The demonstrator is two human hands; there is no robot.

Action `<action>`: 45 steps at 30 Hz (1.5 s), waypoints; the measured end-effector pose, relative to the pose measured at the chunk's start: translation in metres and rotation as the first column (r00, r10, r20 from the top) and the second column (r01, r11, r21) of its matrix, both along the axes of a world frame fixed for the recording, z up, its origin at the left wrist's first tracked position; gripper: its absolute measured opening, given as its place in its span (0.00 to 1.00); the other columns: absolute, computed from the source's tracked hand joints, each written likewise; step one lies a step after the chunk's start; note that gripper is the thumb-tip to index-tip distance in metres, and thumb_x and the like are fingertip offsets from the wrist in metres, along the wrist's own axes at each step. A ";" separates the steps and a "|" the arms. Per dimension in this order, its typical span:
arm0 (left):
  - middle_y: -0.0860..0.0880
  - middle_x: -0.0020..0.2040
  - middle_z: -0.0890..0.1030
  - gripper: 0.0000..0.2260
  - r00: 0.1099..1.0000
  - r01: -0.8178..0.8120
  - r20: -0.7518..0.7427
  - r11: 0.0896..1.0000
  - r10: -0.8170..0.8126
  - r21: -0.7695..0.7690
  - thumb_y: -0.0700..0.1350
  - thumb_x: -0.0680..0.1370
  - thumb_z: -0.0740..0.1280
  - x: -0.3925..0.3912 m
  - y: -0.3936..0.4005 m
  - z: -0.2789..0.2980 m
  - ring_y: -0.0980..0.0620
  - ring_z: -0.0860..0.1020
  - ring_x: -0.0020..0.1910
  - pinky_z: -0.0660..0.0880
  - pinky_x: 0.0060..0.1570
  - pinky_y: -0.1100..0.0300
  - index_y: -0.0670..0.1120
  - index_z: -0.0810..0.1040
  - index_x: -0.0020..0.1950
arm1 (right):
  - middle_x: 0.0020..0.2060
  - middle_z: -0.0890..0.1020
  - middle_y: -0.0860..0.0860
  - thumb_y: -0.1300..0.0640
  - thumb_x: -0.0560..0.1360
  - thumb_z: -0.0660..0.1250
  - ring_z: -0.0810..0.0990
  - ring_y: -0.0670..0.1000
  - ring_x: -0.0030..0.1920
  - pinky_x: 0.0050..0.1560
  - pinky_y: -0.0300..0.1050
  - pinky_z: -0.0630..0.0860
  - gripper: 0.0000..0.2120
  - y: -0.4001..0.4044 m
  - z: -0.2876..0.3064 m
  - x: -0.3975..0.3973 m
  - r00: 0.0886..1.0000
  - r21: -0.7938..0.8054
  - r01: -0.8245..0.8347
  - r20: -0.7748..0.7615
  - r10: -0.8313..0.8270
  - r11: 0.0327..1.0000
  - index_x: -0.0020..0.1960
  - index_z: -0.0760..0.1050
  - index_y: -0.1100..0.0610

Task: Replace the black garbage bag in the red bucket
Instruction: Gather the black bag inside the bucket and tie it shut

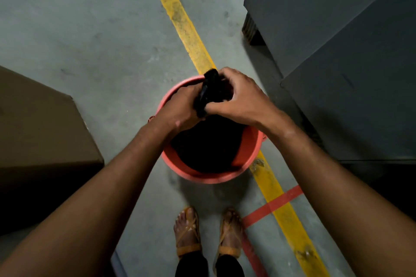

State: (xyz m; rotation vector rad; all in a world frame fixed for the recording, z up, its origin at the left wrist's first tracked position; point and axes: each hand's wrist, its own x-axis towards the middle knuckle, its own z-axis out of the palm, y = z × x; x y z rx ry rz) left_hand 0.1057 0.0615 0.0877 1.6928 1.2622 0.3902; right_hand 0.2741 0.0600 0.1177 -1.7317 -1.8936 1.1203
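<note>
Bucket (pixel 209 173) on floor just ahead of feet, bag (pixel 208 144) body filling it. Above far rim, left hand (pixel 180 110) and right hand (pixel 236 99) both grip gathered bag neck, bunch pointing up. Probably lifting straight up next.

The scene is dim and low in contrast, with a flat greenish-grey cast over the concrete floor (pixel 90 40). Soft shadow pools below the red bucket (pixel 209 175), toward the sandalled feet (pixel 186 231), so the light seems to fall from above and ahead. The black garbage bag (pixel 209 141) reads as a featureless dark mass with no visible folds. Wide-angle distortion stretches both forearms large at the lower corners and bends the yellow floor line (pixel 191 36). Detail is soft throughout, slightly smeared, with no glare anywhere
</note>
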 end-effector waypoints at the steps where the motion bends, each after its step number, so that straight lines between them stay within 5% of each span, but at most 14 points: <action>1: 0.55 0.49 0.82 0.24 1.000 -0.007 -0.018 1.000 0.007 0.006 0.51 0.65 0.68 0.001 -0.001 0.000 0.56 0.81 0.51 0.76 0.48 0.61 0.49 0.79 0.61 | 0.44 0.79 0.46 0.48 0.60 0.77 0.78 0.44 0.43 0.39 0.34 0.71 0.23 -0.003 -0.001 -0.001 0.998 0.030 0.061 0.002 -0.061 0.998 0.53 0.75 0.51; 4: 0.62 0.46 0.80 0.19 1.000 -0.004 -0.016 0.999 0.005 0.055 0.58 0.68 0.73 0.003 -0.005 0.001 0.56 0.81 0.49 0.75 0.46 0.57 0.54 0.79 0.56 | 0.37 0.80 0.47 0.57 0.64 0.73 0.79 0.48 0.41 0.37 0.36 0.67 0.12 -0.005 -0.006 -0.003 0.988 0.144 0.132 0.058 -0.142 0.981 0.47 0.79 0.53; 9: 0.58 0.49 0.83 0.22 0.995 -0.022 0.103 0.999 0.019 0.026 0.46 0.71 0.80 -0.003 -0.002 0.004 0.69 0.80 0.48 0.73 0.48 0.72 0.46 0.80 0.63 | 0.31 0.78 0.44 0.58 0.64 0.73 0.77 0.42 0.35 0.36 0.29 0.71 0.11 0.004 -0.004 0.005 0.992 0.062 0.121 0.039 -0.123 0.991 0.46 0.84 0.52; 12: 0.63 0.42 0.82 0.13 0.995 -0.008 0.101 1.000 0.007 0.005 0.45 0.73 0.78 -0.005 -0.001 0.000 0.71 0.77 0.42 0.71 0.44 0.71 0.52 0.81 0.55 | 0.38 0.84 0.46 0.60 0.62 0.73 0.81 0.45 0.37 0.43 0.46 0.80 0.15 0.005 0.004 0.007 0.970 -0.143 0.078 -0.217 -0.108 0.987 0.48 0.82 0.50; 15: 0.66 0.43 0.82 0.15 0.991 -0.044 0.128 0.999 0.042 0.009 0.43 0.73 0.77 -0.005 -0.001 0.001 0.73 0.77 0.43 0.71 0.44 0.71 0.60 0.78 0.52 | 0.39 0.84 0.47 0.65 0.68 0.74 0.79 0.43 0.32 0.37 0.41 0.77 0.14 0.008 0.010 0.009 0.925 -0.225 0.039 -0.360 -0.120 0.974 0.51 0.82 0.54; 18: 0.62 0.49 0.81 0.19 0.990 -0.068 0.125 0.997 0.063 0.031 0.46 0.71 0.77 -0.007 0.001 -0.001 0.69 0.79 0.48 0.75 0.49 0.66 0.58 0.75 0.58 | 0.29 0.81 0.47 0.61 0.70 0.77 0.77 0.48 0.29 0.34 0.38 0.74 0.07 0.011 0.009 0.011 0.916 -0.224 0.075 -0.370 -0.157 0.972 0.46 0.82 0.60; 22: 0.50 0.59 0.83 0.20 0.991 -0.034 0.127 0.999 0.034 -0.004 0.41 0.74 0.71 -0.011 0.002 -0.001 0.54 0.82 0.59 0.78 0.62 0.51 0.49 0.76 0.66 | 0.36 0.82 0.56 0.62 0.71 0.76 0.76 0.51 0.30 0.32 0.42 0.73 0.08 0.014 0.006 0.012 0.830 -0.325 0.131 -0.481 -0.283 0.937 0.47 0.81 0.63; 25: 0.52 0.56 0.84 0.15 0.990 -0.012 0.143 1.000 0.015 -0.017 0.34 0.79 0.69 -0.011 0.002 0.000 0.64 0.82 0.55 0.77 0.57 0.65 0.43 0.79 0.65 | 0.35 0.83 0.51 0.61 0.75 0.73 0.74 0.51 0.31 0.31 0.41 0.71 0.01 0.014 0.002 0.010 0.771 -0.391 0.153 -0.527 -0.357 0.908 0.44 0.84 0.57; 27: 0.59 0.51 0.83 0.13 0.992 -0.018 0.122 1.000 0.018 0.000 0.34 0.80 0.67 -0.012 0.002 0.002 0.73 0.79 0.48 0.72 0.51 0.74 0.45 0.80 0.63 | 0.34 0.83 0.48 0.62 0.76 0.71 0.76 0.48 0.31 0.32 0.39 0.72 0.07 0.013 -0.003 0.009 0.756 -0.387 0.178 -0.535 -0.378 0.905 0.40 0.84 0.56; 31: 0.65 0.51 0.80 0.14 0.998 0.020 0.064 0.998 -0.024 0.061 0.38 0.83 0.63 -0.007 -0.001 0.007 0.79 0.75 0.46 0.68 0.49 0.78 0.47 0.79 0.67 | 0.38 0.82 0.58 0.64 0.77 0.70 0.79 0.49 0.32 0.31 0.38 0.77 0.05 0.014 -0.007 0.013 0.705 -0.437 0.223 -0.545 -0.454 0.871 0.49 0.81 0.66; 34: 0.69 0.43 0.81 0.12 0.997 -0.036 0.065 0.999 0.034 0.026 0.47 0.84 0.61 -0.009 -0.001 0.007 0.72 0.78 0.44 0.76 0.51 0.62 0.65 0.78 0.56 | 0.37 0.81 0.60 0.64 0.78 0.70 0.81 0.51 0.28 0.29 0.39 0.79 0.05 0.014 -0.008 0.017 0.672 -0.458 0.260 -0.547 -0.500 0.850 0.49 0.79 0.67; 37: 0.61 0.46 0.84 0.10 0.978 -0.116 0.159 0.987 0.133 -0.109 0.50 0.85 0.60 -0.011 -0.001 0.008 0.56 0.84 0.49 0.81 0.57 0.49 0.59 0.81 0.53 | 0.37 0.81 0.58 0.63 0.78 0.70 0.81 0.51 0.27 0.29 0.39 0.79 0.05 0.015 -0.008 0.019 0.626 -0.490 0.302 -0.544 -0.558 0.817 0.50 0.79 0.66; 41: 0.54 0.46 0.85 0.11 0.877 -0.280 0.320 0.922 0.360 -0.268 0.45 0.86 0.58 -0.011 -0.002 0.021 0.58 0.84 0.49 0.83 0.50 0.57 0.48 0.81 0.55 | 0.37 0.82 0.56 0.61 0.75 0.73 0.79 0.50 0.26 0.27 0.38 0.77 0.07 0.013 -0.005 0.023 0.635 -0.496 0.276 -0.549 -0.543 0.823 0.49 0.81 0.66; 45: 0.52 0.45 0.83 0.10 0.814 -0.440 0.298 0.864 0.498 -0.244 0.45 0.86 0.58 -0.024 0.005 0.027 0.63 0.83 0.43 0.82 0.41 0.63 0.46 0.79 0.54 | 0.38 0.85 0.59 0.63 0.62 0.80 0.82 0.53 0.33 0.38 0.42 0.81 0.18 0.008 0.007 0.046 0.767 -0.413 0.138 -0.530 -0.361 0.900 0.51 0.84 0.66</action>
